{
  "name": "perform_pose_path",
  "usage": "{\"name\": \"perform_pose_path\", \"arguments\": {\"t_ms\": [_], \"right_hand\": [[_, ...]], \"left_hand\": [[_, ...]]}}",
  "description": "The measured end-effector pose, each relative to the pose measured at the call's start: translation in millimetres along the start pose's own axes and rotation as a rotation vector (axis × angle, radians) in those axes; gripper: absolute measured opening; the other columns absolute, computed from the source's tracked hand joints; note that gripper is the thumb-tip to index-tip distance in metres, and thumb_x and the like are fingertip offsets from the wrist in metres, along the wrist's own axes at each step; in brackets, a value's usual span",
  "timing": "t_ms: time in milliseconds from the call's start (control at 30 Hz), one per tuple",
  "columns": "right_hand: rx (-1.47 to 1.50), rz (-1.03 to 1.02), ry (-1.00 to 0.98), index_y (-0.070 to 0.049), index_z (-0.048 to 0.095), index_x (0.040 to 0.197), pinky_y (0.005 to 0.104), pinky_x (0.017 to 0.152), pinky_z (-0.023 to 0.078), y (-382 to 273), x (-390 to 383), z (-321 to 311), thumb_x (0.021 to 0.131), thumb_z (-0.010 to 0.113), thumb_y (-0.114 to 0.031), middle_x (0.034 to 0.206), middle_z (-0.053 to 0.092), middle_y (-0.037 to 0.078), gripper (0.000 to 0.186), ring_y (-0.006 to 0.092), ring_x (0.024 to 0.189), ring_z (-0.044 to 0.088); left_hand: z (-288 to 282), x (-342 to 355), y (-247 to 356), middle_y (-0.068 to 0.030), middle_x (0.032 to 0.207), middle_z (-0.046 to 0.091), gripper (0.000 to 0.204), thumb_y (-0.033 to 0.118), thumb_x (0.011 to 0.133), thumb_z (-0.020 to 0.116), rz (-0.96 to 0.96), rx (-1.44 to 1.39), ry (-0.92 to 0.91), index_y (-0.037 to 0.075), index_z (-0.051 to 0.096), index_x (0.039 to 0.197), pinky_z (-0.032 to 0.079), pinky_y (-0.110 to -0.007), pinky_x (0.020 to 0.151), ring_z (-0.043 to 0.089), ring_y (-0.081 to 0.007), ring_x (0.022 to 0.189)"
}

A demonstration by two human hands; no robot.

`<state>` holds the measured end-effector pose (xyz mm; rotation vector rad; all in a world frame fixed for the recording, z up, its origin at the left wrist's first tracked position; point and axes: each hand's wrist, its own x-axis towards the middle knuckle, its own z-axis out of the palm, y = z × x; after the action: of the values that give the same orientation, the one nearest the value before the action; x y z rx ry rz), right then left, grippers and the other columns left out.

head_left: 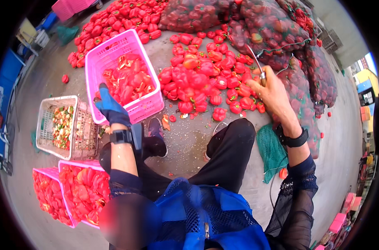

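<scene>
My left hand (111,105), in a blue glove with dark fingertips, is over the near left side of a pink plastic crate (114,41). Its fingers are stretched out and I see nothing in them. Cut red bell pepper pieces (131,79) lie inside that crate. Out to the right, my right hand (270,89) is bare and closed round the handle of a knife (255,58), the thin blade pointing up and away. Below the knife, whole red bell peppers (206,71) lie in a loose heap on the floor.
A whitish crate (76,121) with pepper cores stands at left. Nearer me are two pink crates (59,175) full of cut peppers. Mesh sacks of peppers (277,33) are stacked at far right, with another pepper heap (118,18) far left. A green net bag (269,152) lies beside my right leg.
</scene>
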<state>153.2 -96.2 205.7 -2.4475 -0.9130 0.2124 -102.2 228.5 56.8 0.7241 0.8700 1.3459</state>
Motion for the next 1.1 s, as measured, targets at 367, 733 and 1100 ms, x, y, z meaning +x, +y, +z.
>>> {"name": "perform_pose_path", "arguments": {"t_ms": [367,733,1100], "right_hand": [[-0.068,0.217,-0.285,-0.015,0.057,0.122,0.0436,0.068,0.049,278,-66,184,0.086,0.065,-0.027,0.077,0.063,0.015,0.039,0.0355,0.078,0.065],[0.299,0.644,-0.319,-0.010,0.058,0.122,0.0319,0.056,0.047,319,-70,223,0.089,0.063,-0.016,0.067,0.061,0.004,0.034,0.0137,0.057,0.058],[0.897,0.497,-0.175,-0.002,0.052,0.125,0.0210,0.040,0.036,239,6,134,0.091,0.066,-0.028,0.077,0.062,0.005,0.045,0.0054,0.044,0.044]], "left_hand": [[6,-214,-340,-0.0192,0.113,0.061,0.052,0.022,0.083,0.063,-0.377,1.136,-0.907,0.001,0.051,0.129,0.048,-0.039,0.087,0.061,-0.0310,0.097],[93,-226,-471,-0.0165,0.118,0.056,0.045,0.014,0.076,0.067,0.588,1.648,-1.585,0.015,0.056,0.119,0.048,-0.052,0.087,0.053,-0.0409,0.110],[111,-199,-280,-0.0160,0.128,0.054,0.041,0.017,0.096,0.047,-1.181,-0.313,-0.642,0.001,0.045,0.134,0.047,-0.042,0.099,0.055,-0.0298,0.118]]}}
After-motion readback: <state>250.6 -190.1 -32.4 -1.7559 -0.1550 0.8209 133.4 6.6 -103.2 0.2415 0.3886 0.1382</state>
